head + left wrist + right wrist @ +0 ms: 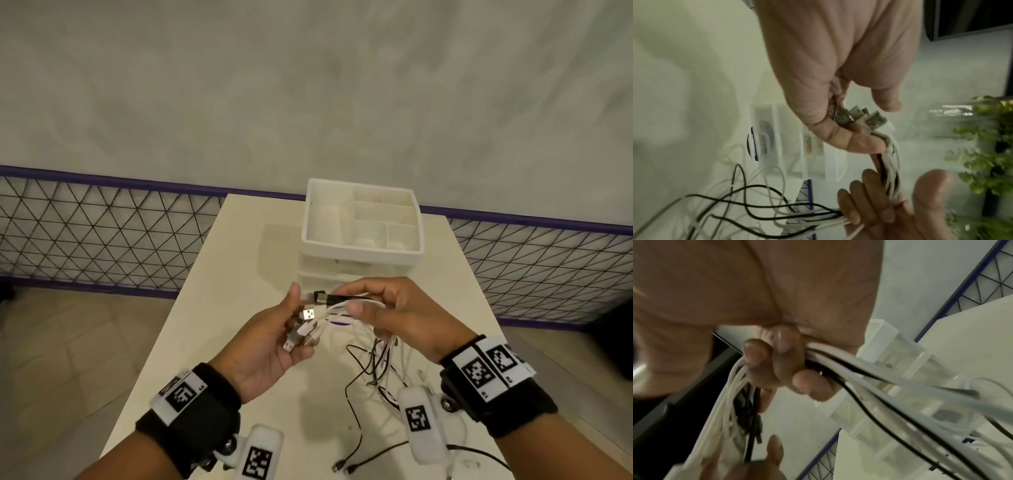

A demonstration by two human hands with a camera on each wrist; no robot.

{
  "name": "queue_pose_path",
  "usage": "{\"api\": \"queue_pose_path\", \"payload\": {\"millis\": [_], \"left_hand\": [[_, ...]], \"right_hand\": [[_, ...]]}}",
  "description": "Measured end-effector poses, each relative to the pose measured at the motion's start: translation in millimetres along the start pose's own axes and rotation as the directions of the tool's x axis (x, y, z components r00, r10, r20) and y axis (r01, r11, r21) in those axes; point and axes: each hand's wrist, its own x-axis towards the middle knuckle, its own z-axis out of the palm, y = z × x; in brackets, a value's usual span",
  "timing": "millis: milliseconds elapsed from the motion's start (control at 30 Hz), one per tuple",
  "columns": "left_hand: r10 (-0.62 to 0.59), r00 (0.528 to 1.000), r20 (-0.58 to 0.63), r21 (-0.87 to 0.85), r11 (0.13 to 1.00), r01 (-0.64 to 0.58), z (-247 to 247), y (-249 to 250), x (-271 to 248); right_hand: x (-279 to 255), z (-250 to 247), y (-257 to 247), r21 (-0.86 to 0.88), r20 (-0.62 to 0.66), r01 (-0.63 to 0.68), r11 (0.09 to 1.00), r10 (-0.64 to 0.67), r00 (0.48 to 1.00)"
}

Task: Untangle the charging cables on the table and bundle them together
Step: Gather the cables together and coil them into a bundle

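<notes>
My left hand lies palm up above the table, fingers curled under a cluster of USB plugs, thumb raised. My right hand grips the bunch of white and black charging cables just right of those plugs. Between the hands the strands run together. Below my right hand they hang and spread into loose loops on the table. In the right wrist view my fingers wrap round the cables.
A white drawer organizer with open top compartments stands on the cream table just behind my hands. Cable ends trail toward the near table edge. A wire mesh fence runs behind; green plants stand nearby.
</notes>
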Motion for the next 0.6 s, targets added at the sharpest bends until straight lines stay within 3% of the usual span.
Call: {"api": "queue_pose_path", "payload": {"millis": [67,133,200,333,400,500,600], "left_hand": [[-0.017,0.999,-0.037,-0.039,0.999,0.016,7.4,4.2,4.0],[-0.031,1.000,-0.004,-0.007,1.000,0.031,14.4,9.5,5.1],[-0.046,0.999,0.005,0.163,0.986,0.044,18.4,14.0,7.0],[-0.054,0.998,-0.008,0.484,0.873,0.052,23.8,23.9,10.4],[0.001,0.999,-0.053,0.431,0.902,0.022,26.6,28.4,14.2],[0.078,0.990,-0.116,0.167,0.984,-0.058,32.0,31.4,18.7],[0.114,0.982,-0.152,0.266,0.961,-0.070,36.8,24.4,20.8]], "right_hand": [[-0.4,3.6,1.8,-0.006,-0.140,0.054,0.999,-0.054,0.989],[-0.8,8.2,3.0,-0.053,-0.199,0.102,0.993,-0.110,0.974],[-2.4,11.6,6.0,-0.086,-0.170,0.094,0.992,-0.107,0.980],[-7.5,13.4,5.4,-0.121,-0.033,0.071,0.990,-0.076,0.997],[-8.8,12.2,3.3,-0.089,-0.067,0.105,0.991,-0.111,0.992],[-9.2,9.4,2.1,0.024,-0.153,0.075,0.997,-0.070,0.986],[-9.0,11.2,2.4,-0.031,-0.158,0.093,0.995,-0.097,0.983]]}}
